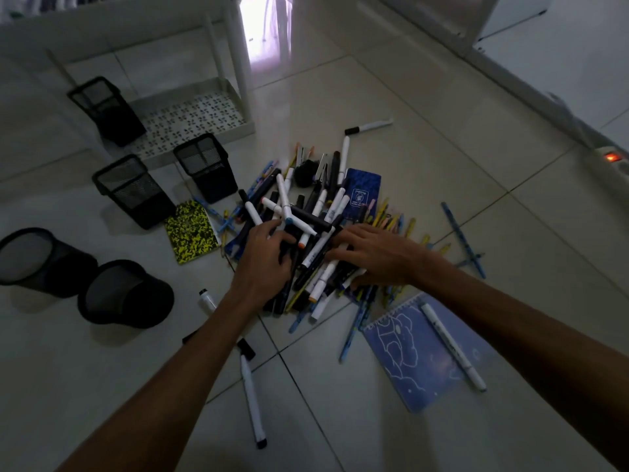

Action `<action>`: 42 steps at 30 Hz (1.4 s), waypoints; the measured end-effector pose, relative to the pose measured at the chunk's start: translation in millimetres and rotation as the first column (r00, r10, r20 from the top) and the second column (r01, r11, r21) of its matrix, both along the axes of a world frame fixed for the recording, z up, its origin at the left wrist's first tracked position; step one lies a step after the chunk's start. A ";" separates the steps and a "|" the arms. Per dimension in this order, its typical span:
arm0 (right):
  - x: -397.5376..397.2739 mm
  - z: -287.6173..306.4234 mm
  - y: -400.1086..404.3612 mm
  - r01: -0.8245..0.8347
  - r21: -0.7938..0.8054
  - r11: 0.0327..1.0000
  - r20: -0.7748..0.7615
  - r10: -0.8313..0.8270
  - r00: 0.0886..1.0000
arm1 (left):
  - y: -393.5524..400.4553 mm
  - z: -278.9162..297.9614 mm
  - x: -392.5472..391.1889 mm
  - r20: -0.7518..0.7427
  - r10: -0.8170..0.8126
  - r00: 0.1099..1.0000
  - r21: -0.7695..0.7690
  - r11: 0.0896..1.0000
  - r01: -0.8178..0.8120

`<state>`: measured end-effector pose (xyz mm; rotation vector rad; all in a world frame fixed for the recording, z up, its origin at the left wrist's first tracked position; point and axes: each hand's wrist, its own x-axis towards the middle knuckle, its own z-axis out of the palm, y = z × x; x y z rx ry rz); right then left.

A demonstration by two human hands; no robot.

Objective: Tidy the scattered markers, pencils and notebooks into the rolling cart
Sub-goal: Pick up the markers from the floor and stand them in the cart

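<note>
- Both hands are down in the heap: left hand [263, 260] curls its fingers around a few black markers, right hand [371, 255] lies flat with fingers spread, grasping nothing.
- Far left, round mesh cups [85, 277], then square mesh pen holders [136, 190], stiff wire; behind them the white rolling cart [200, 114] with its perforated tray.
- Yellow-speckled notebook [190, 229] lies flat beside the marker pile [306, 233] on glossy tile: light, smooth barrels, likely to roll. Best gathered in bundles mid-barrel.
- Right, the spiral notebook [418, 352], thin and bendy, carries a white marker [452, 345].
</note>
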<state>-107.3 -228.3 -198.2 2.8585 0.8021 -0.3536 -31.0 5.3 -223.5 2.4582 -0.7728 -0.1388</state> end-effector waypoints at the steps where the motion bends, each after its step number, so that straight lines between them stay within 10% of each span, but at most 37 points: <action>1: -1.1 -3.3 -2.1 -0.005 0.018 1.000 0.031 0.005 1.000 | 1.9 0.0 -1.0 0.006 -0.002 1.000 -0.014 1.000 0.002; 9: -4.9 -21.2 -14.3 -0.093 0.049 0.994 0.213 0.080 0.974 | -6.1 3.7 -13.3 0.062 0.206 0.977 -0.133 0.971 -0.196; 23: 0.7 -9.5 -4.3 0.002 0.299 0.954 0.263 -0.084 0.961 | -6.3 4.2 -1.7 -0.264 0.450 0.853 -0.055 0.876 -0.479; 28: 19.0 15.5 15.8 0.451 0.667 0.593 -0.067 -0.556 0.829 | -7.3 2.7 -3.9 -0.258 0.468 0.845 -0.041 0.869 -0.494; 35: 67.5 12.0 56.7 0.705 0.673 0.225 -0.399 -0.692 0.602 | -14.3 -4.7 -16.9 -0.225 0.365 0.903 0.123 0.930 -0.345; 42: 80.0 11.2 71.5 0.771 0.438 0.463 -0.270 -0.750 0.604 | -3.5 -3.0 -16.3 -0.080 0.344 0.935 0.189 0.927 -0.325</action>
